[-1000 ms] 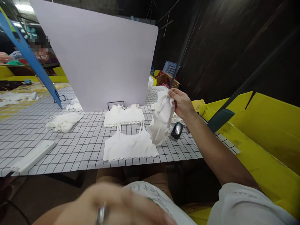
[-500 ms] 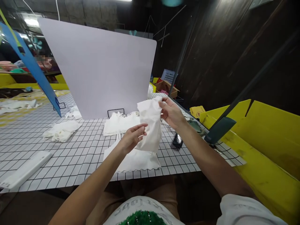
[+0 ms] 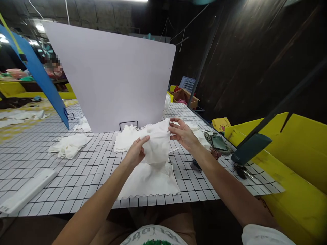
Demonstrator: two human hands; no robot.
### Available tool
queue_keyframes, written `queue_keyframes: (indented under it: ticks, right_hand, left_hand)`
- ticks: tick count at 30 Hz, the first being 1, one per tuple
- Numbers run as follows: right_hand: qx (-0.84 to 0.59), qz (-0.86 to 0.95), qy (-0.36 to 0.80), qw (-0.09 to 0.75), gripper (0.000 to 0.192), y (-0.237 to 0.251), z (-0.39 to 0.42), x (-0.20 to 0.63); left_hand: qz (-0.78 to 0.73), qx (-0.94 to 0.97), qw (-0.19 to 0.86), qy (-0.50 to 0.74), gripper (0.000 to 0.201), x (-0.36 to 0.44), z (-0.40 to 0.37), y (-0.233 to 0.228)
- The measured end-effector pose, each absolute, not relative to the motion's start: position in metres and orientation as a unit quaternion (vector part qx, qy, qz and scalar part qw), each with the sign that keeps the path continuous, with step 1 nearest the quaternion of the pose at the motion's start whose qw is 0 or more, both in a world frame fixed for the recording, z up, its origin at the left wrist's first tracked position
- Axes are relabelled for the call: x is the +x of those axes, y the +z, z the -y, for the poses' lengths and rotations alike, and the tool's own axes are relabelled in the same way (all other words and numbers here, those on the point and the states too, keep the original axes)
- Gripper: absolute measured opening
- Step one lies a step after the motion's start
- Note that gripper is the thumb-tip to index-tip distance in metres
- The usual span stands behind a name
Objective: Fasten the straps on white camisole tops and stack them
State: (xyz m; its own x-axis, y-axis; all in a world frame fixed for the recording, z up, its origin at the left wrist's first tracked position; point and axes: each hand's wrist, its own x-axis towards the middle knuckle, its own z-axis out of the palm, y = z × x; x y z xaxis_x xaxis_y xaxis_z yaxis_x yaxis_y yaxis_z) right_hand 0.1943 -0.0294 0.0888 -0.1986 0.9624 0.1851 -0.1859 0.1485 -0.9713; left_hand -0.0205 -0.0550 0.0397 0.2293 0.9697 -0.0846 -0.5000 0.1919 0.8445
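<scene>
In the head view, both hands are raised above the counter (image 3: 76, 170), which carries a white cover with a black grid. Between them hangs a white garment (image 3: 157, 144), crumpled and partly folded on itself. The left hand (image 3: 136, 153) grips its left edge: the fingers are curled and pressed together on the cloth, with the thumb on the near side. The right hand (image 3: 182, 133) pinches the upper right edge between thumb and fingertips, and the other fingers are a little spread. Both hands are closed on the same piece.

The lower part of the held garment touches, or nearly touches, a flat white top (image 3: 150, 180) that lies spread on the counter just below, with its wavy hem toward the person. Behind it, near the foot of a large pale board (image 3: 114, 75) standing upright, lies a stack of white garments (image 3: 126, 139). A loose pile of white cloth (image 3: 68, 145) is further to the left, well apart from the hands. A long white bar (image 3: 27, 190) lies near the left front edge.

At the right of the right forearm there are a dark phone (image 3: 219, 143) and a bunch of keys (image 3: 240, 170) on the counter, beside a yellow bin (image 3: 301, 149).
</scene>
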Motion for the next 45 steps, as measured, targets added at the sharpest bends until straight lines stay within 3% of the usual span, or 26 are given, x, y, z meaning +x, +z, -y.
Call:
queue_keyframes:
  ticks: [5, 8, 10, 15, 20, 28, 32, 38, 41, 45]
  right_hand:
    - [-0.384, 0.694, 0.403, 0.456, 0.044, 0.097, 0.016, 0.189]
    - [-0.279, 0.75, 0.501, 0.328, 0.046, 0.111, 0.005, 0.172]
    - [-0.252, 0.747, 0.553, 0.269, 0.035, 0.118, -0.004, 0.165]
    - [-0.253, 0.724, 0.564, 0.306, 0.027, 0.128, -0.026, 0.166]
    - [-0.259, 0.743, 0.572, 0.232, 0.036, 0.141, -0.03, 0.153]
    - [-0.268, 0.697, 0.53, 0.401, 0.031, 0.165, -0.042, 0.185]
    - [-0.318, 0.707, 0.493, 0.395, 0.034, 0.179, -0.039, 0.192]
    - [-0.385, 0.735, 0.445, 0.335, 0.027, 0.194, -0.037, 0.202]
    - [-0.377, 0.712, 0.455, 0.38, 0.023, 0.196, -0.04, 0.208]
    - [-0.357, 0.676, 0.466, 0.445, 0.024, 0.194, -0.049, 0.222]
  left_hand:
    - [-0.367, 0.537, 0.618, 0.442, 0.035, -0.036, 0.037, 0.077]
    - [-0.365, 0.664, 0.553, 0.347, 0.033, -0.047, 0.028, 0.105]
    - [-0.362, 0.685, 0.547, 0.317, 0.031, -0.062, 0.023, 0.118]
    - [-0.418, 0.647, 0.546, 0.33, 0.033, -0.101, 0.017, 0.129]
    - [-0.411, 0.673, 0.514, 0.338, 0.033, -0.105, 0.013, 0.141]
    - [-0.43, 0.722, 0.481, 0.249, 0.033, -0.147, 0.003, 0.134]
    - [-0.413, 0.725, 0.474, 0.28, 0.041, -0.155, -0.001, 0.134]
    - [-0.396, 0.716, 0.471, 0.33, 0.037, -0.16, 0.002, 0.143]
    - [-0.38, 0.697, 0.495, 0.353, 0.035, -0.167, 0.002, 0.147]
    - [-0.404, 0.721, 0.48, 0.294, 0.03, -0.183, -0.002, 0.153]
